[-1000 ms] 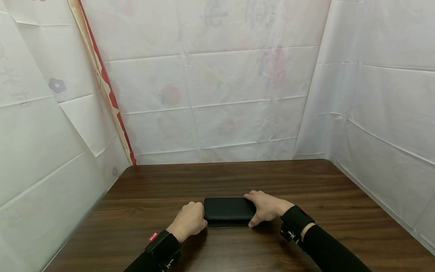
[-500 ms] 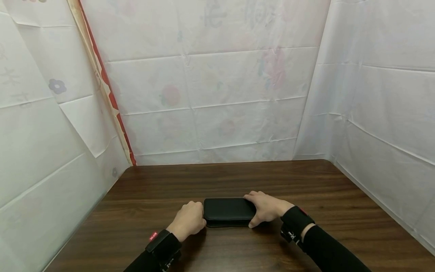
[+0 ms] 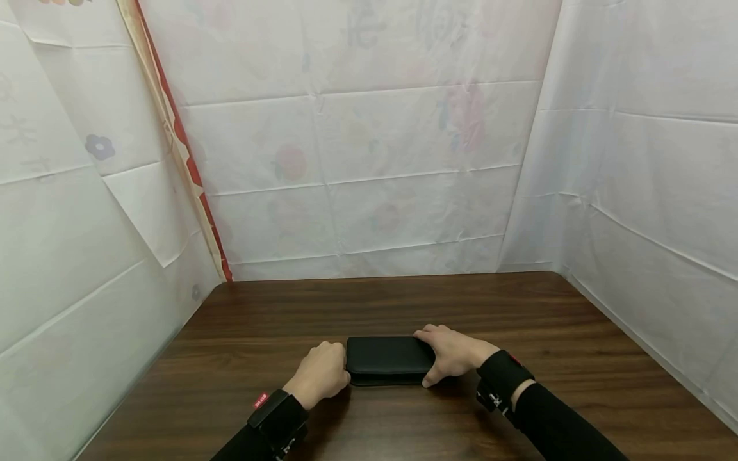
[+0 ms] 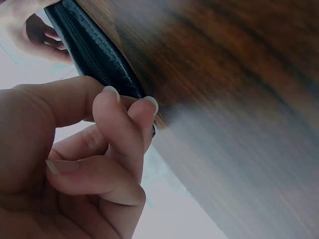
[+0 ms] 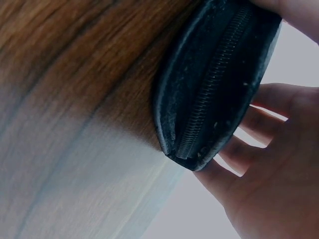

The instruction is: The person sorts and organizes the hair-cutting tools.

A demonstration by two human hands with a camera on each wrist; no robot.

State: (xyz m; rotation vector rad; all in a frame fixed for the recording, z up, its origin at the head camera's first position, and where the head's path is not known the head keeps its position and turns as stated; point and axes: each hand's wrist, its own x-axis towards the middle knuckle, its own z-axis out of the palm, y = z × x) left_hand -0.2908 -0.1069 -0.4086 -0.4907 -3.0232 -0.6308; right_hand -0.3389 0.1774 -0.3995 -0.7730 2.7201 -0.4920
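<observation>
A black zip-around wallet (image 3: 389,360) lies on the table between both hands, its long side facing the person. At its left end, my left hand (image 3: 321,372) pinches with thumb and index finger right where the zipper (image 4: 89,62) ends in the left wrist view; what sits between the fingertips is hidden. The other fingers are curled in. My right hand (image 3: 458,353) grips the right end, thumb at the near corner and fingers over the far one. In the right wrist view the zipper teeth (image 5: 212,82) run joined along the wallet's side.
The brown wood-grain table (image 3: 277,307) spreads around the wallet. White printed sheeting (image 3: 357,141) stands behind it and along both sides, with a red-and-cream strip (image 3: 187,160) at the left corner. Black bands (image 3: 501,374) wrap both wrists.
</observation>
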